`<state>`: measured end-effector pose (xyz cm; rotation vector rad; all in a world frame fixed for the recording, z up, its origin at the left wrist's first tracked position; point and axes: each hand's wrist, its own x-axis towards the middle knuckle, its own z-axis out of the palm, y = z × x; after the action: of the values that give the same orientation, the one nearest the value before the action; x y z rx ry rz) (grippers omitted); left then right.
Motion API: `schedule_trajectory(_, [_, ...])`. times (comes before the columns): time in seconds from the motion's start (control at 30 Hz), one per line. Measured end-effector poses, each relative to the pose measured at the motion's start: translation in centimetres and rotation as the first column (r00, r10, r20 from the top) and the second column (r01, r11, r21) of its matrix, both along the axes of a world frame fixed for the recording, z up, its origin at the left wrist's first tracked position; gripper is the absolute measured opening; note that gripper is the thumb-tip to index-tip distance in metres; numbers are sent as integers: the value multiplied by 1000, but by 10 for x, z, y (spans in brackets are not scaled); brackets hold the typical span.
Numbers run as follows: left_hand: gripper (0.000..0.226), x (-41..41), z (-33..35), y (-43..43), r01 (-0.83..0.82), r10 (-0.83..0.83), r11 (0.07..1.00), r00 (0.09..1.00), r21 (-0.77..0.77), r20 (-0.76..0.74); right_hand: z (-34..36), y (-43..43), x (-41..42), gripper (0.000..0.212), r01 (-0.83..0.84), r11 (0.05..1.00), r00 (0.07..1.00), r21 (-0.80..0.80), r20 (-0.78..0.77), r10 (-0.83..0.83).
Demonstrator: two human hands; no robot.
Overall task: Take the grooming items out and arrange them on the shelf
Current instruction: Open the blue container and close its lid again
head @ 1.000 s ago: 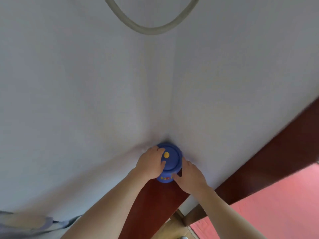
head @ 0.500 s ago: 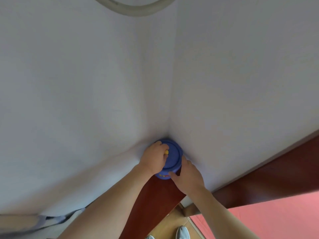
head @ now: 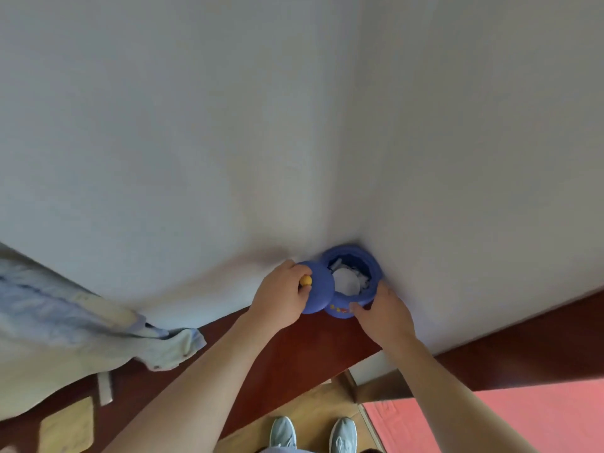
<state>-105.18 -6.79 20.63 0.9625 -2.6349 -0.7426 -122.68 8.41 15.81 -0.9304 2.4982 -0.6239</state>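
My left hand (head: 281, 295): the fingers pinch the yellow knob (head: 306, 281) of the blue lid (head: 318, 294), which I hold tilted just left of the opening.
My right hand (head: 382, 317): thumb and fingers are curled on the right side of the blue container (head: 343, 307).
Container: it stands on the red-brown shelf (head: 294, 361), in the corner of the walls, open on top.
Inside: something white (head: 346, 282); I cannot tell what.
Cloth (head: 65, 315): pale blue, on the shelf well to the left.

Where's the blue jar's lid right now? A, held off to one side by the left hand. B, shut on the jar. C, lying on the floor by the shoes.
A: the left hand grips the lid by its yellow knob, beside the open jar, whose white contents show.
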Motion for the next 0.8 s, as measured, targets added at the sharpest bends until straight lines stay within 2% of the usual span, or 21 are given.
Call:
schedule_trajectory(0.27, [17,40,-48,8,-162,156,986,976,26,152,1,-1,3,75,-11,1000,1000,-12,-10,11])
schedule_trajectory(0.47, [20,26,-79,11,-169,149,983,959,65,241,1,-1,3,73,-20,1000,999,-15,-29,19])
schedule_trajectory(0.8, [20,6,-112,8,-186,156,979,948,84,278,-1,2,4,79,-31,999,998,-24,-47,30])
